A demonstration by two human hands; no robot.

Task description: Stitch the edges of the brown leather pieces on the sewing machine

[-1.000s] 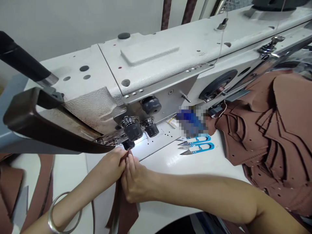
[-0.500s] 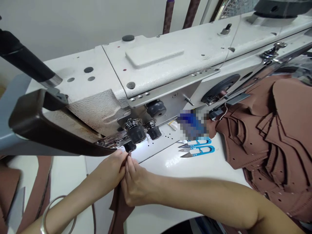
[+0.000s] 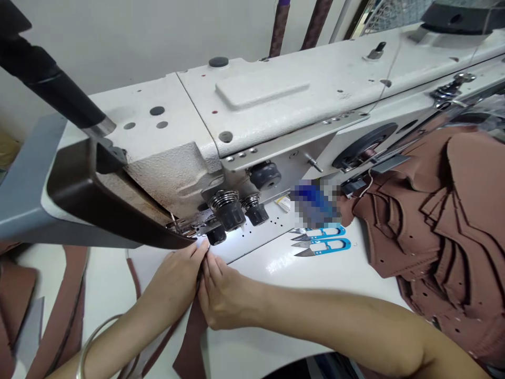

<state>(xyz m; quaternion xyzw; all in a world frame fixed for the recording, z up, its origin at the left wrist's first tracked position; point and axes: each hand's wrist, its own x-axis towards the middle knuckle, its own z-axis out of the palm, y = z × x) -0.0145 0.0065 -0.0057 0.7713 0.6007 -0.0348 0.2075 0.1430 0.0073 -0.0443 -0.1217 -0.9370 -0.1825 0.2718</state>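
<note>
A brown leather-like piece (image 3: pixel 192 337) hangs down toward me from between my two hands, its upper end hidden by my fingers. My left hand (image 3: pixel 183 271), a bangle on its forearm, has its fingers together on the piece, close under the sewing machine's (image 3: pixel 165 163) head. Pressed against it from the right, my right hand (image 3: pixel 223 295) grips the same piece with fingers closed. Black tension knobs (image 3: pixel 231 213) sit just above my fingertips. The needle area is hidden behind the machine's brown curved guard (image 3: pixel 118 205).
Blue-handled thread snips (image 3: pixel 333 245) lie on the white table (image 3: pixel 292 273) right of my hands. Stacked brown cut pieces (image 3: pixel 426 210) cover the right side. More brown pieces (image 3: pixel 67 300) lie at the left, with a narrow brown strip (image 3: pixel 134 276) near my left forearm.
The camera view has shifted, so the machine appears farther right. Both hands keep hold of the piece near the machine; its hanging part has swung slightly, and more of the narrow strip shows at left.
</note>
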